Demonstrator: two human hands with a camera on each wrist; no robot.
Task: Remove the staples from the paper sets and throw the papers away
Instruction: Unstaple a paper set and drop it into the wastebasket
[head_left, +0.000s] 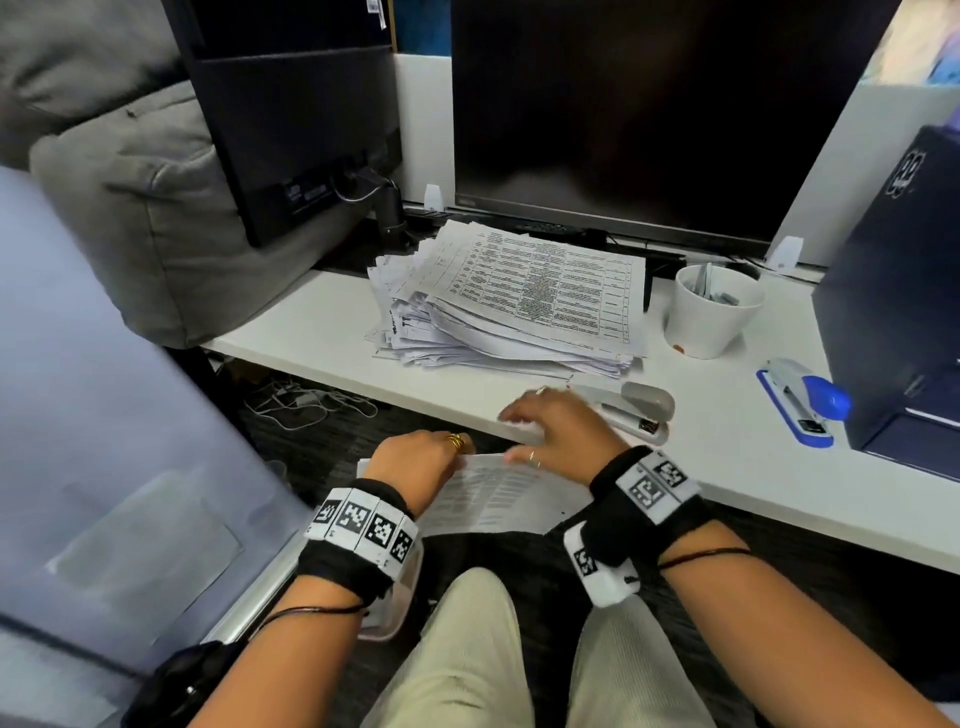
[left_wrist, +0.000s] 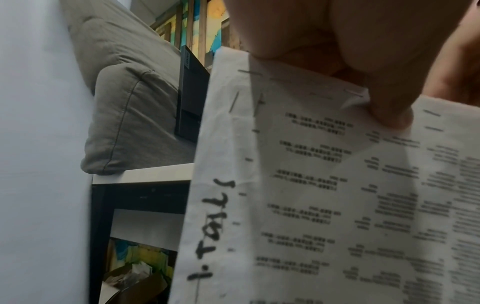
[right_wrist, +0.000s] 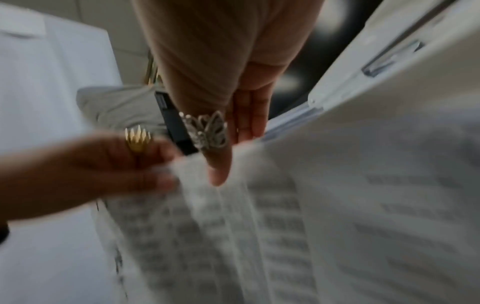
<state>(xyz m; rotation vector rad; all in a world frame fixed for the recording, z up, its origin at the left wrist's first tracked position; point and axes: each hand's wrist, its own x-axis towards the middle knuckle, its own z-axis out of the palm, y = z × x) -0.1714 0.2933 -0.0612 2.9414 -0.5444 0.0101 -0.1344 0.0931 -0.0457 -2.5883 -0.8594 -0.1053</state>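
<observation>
Paper set pinched under left hand.

The head view looks down and forward over both wrists at the table; the left wrist view sits very close under the paper; the right wrist view, blurred, seems equally close; all three share that paper.

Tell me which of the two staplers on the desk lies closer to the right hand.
The grey stapler, lying just beyond the right hand near the desk's front edge. The blue stapler sits farther right, beside the dark box.
</observation>
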